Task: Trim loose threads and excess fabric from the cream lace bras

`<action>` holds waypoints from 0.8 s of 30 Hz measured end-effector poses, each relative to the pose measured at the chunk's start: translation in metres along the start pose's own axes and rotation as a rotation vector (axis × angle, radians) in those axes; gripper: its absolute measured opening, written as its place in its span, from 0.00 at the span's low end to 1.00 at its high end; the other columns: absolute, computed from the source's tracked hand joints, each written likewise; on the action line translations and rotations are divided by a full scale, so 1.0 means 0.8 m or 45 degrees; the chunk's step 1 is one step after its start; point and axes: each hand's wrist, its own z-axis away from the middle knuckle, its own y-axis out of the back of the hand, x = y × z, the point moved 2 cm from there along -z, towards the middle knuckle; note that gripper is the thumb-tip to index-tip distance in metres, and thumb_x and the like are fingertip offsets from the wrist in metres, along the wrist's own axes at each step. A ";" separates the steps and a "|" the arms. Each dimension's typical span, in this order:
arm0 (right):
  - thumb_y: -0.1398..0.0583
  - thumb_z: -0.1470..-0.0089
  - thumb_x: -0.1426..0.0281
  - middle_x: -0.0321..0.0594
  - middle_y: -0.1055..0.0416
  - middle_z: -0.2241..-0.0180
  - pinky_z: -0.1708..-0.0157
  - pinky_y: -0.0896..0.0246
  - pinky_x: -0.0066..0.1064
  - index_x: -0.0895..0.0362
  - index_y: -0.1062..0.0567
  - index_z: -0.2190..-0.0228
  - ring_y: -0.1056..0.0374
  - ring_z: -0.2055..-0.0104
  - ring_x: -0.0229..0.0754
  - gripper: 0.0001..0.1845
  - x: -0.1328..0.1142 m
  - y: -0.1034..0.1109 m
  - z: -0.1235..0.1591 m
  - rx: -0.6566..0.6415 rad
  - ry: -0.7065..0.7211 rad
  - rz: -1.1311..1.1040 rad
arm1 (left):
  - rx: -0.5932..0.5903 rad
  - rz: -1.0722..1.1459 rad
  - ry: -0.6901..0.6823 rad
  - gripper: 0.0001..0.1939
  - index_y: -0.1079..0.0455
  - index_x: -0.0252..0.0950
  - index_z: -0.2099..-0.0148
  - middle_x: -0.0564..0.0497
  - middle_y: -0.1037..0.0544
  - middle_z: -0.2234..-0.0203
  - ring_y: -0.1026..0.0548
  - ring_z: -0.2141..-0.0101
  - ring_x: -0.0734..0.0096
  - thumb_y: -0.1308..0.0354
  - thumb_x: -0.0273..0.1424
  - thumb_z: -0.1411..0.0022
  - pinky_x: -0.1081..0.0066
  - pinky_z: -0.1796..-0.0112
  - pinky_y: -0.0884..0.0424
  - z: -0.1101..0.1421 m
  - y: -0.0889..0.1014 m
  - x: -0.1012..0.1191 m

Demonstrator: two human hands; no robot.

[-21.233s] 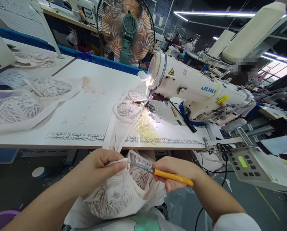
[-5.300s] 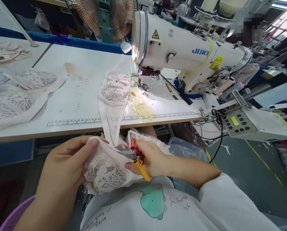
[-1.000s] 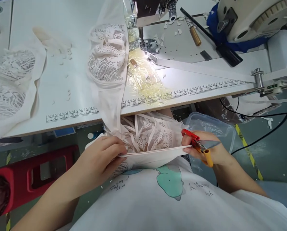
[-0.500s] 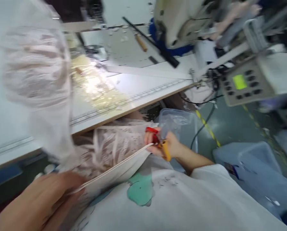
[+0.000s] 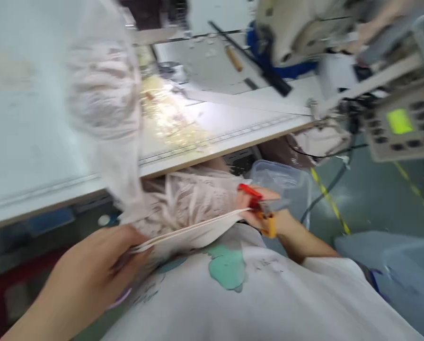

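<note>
A long folded edge of pale fabric (image 5: 199, 237) is stretched across my lap between both hands. At its left end my left hand (image 5: 91, 270) is closed, thumb and fingers pinching the edge. My right hand (image 5: 285, 225) grips the other end while also holding small snips (image 5: 267, 225) with red and orange handles. The snips' blades cannot be made out. Behind the stretched edge, gathered pale pink fabric (image 5: 187, 196) bunches up against the table. A ruffled white fabric piece (image 5: 105, 90) lies on the tabletop and hangs over its front edge toward my left hand.
The white table (image 5: 240, 137) crosses in front of me. On it lie yellowish clear plastic (image 5: 169, 116), a black rod-like tool (image 5: 254, 61) and a wooden-handled tool (image 5: 234, 58). A sewing machine (image 5: 300, 33) stands behind. Below right is a clear plastic bin (image 5: 279, 177).
The view has swung left, so everything sits further right in the picture. Both hands keep hold of the fabric edge, and the snips stay in my right hand.
</note>
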 end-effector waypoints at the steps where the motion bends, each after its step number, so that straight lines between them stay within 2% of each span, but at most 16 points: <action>1: 0.39 0.54 0.74 0.36 0.35 0.76 0.70 0.38 0.33 0.53 0.33 0.77 0.37 0.73 0.39 0.07 0.002 0.000 0.003 -0.026 0.035 -0.038 | 0.032 -0.033 -0.058 0.07 0.34 0.42 0.71 0.58 0.28 0.80 0.30 0.76 0.72 0.48 0.34 0.41 0.75 0.75 0.38 0.002 0.002 0.007; 2: 0.39 0.55 0.76 0.35 0.34 0.76 0.70 0.38 0.34 0.53 0.33 0.76 0.36 0.72 0.39 0.07 0.004 0.001 0.004 -0.036 0.068 -0.062 | 0.040 -0.063 -0.110 0.05 0.34 0.41 0.70 0.57 0.27 0.78 0.30 0.74 0.71 0.48 0.33 0.41 0.74 0.72 0.37 0.004 0.003 0.013; 3: 0.39 0.55 0.77 0.35 0.34 0.77 0.69 0.38 0.34 0.53 0.32 0.76 0.36 0.72 0.40 0.08 0.005 0.001 0.006 -0.045 0.114 -0.041 | 0.083 -0.085 -0.104 0.06 0.34 0.40 0.71 0.56 0.28 0.78 0.31 0.74 0.70 0.49 0.31 0.40 0.72 0.72 0.38 0.006 0.005 0.016; 6: 0.40 0.56 0.79 0.35 0.34 0.78 0.68 0.40 0.36 0.53 0.33 0.76 0.36 0.73 0.40 0.09 0.005 0.000 0.008 -0.068 0.189 -0.004 | 0.081 -0.094 -0.140 0.08 0.34 0.38 0.71 0.54 0.28 0.79 0.32 0.76 0.70 0.51 0.25 0.41 0.70 0.72 0.39 0.011 0.005 0.022; 9: 0.40 0.56 0.79 0.35 0.34 0.79 0.67 0.40 0.39 0.52 0.33 0.76 0.36 0.75 0.41 0.10 0.004 -0.002 0.011 -0.090 0.216 0.006 | 0.087 -0.044 -0.171 0.08 0.34 0.37 0.70 0.55 0.28 0.79 0.31 0.76 0.72 0.52 0.25 0.40 0.70 0.72 0.40 0.017 0.004 0.025; 12: 0.40 0.55 0.79 0.35 0.33 0.78 0.62 0.40 0.42 0.52 0.33 0.75 0.35 0.74 0.41 0.09 0.004 -0.003 0.014 -0.074 0.175 0.016 | 0.109 0.070 -0.122 0.09 0.34 0.38 0.71 0.55 0.28 0.80 0.31 0.75 0.72 0.52 0.27 0.40 0.71 0.72 0.40 0.020 0.002 0.022; 15: 0.41 0.55 0.78 0.35 0.33 0.77 0.60 0.41 0.42 0.53 0.33 0.75 0.35 0.73 0.41 0.09 0.002 -0.005 0.014 -0.083 0.136 0.006 | 0.055 0.204 -0.017 0.08 0.35 0.38 0.72 0.56 0.30 0.81 0.33 0.77 0.73 0.51 0.28 0.41 0.72 0.72 0.40 0.020 0.000 0.017; 17: 0.41 0.54 0.78 0.35 0.33 0.77 0.62 0.40 0.40 0.54 0.33 0.75 0.35 0.73 0.40 0.08 0.000 -0.006 0.013 -0.102 0.125 0.007 | 0.018 0.326 0.028 0.08 0.36 0.38 0.74 0.56 0.33 0.82 0.36 0.78 0.74 0.50 0.28 0.42 0.74 0.75 0.40 0.019 0.001 0.015; 19: 0.40 0.54 0.79 0.35 0.33 0.78 0.65 0.40 0.37 0.55 0.34 0.76 0.35 0.74 0.39 0.08 -0.003 -0.008 0.011 -0.120 0.133 -0.001 | -0.002 0.500 0.069 0.07 0.36 0.38 0.74 0.55 0.34 0.78 0.38 0.78 0.76 0.49 0.28 0.43 0.77 0.79 0.42 0.017 0.001 0.015; 22: 0.40 0.54 0.79 0.35 0.34 0.77 0.71 0.40 0.32 0.55 0.33 0.75 0.35 0.74 0.39 0.08 -0.004 -0.010 0.009 -0.130 0.152 -0.054 | -0.053 0.755 0.131 0.06 0.37 0.37 0.74 0.51 0.30 0.68 0.35 0.76 0.78 0.48 0.28 0.44 0.79 0.80 0.41 0.014 0.000 0.013; 24: 0.40 0.54 0.79 0.36 0.34 0.76 0.72 0.40 0.31 0.55 0.33 0.74 0.36 0.72 0.38 0.08 -0.002 -0.010 0.009 -0.125 0.128 -0.097 | -0.112 0.821 0.166 0.07 0.38 0.37 0.74 0.50 0.27 0.67 0.32 0.76 0.77 0.48 0.28 0.44 0.79 0.79 0.38 0.013 -0.002 0.011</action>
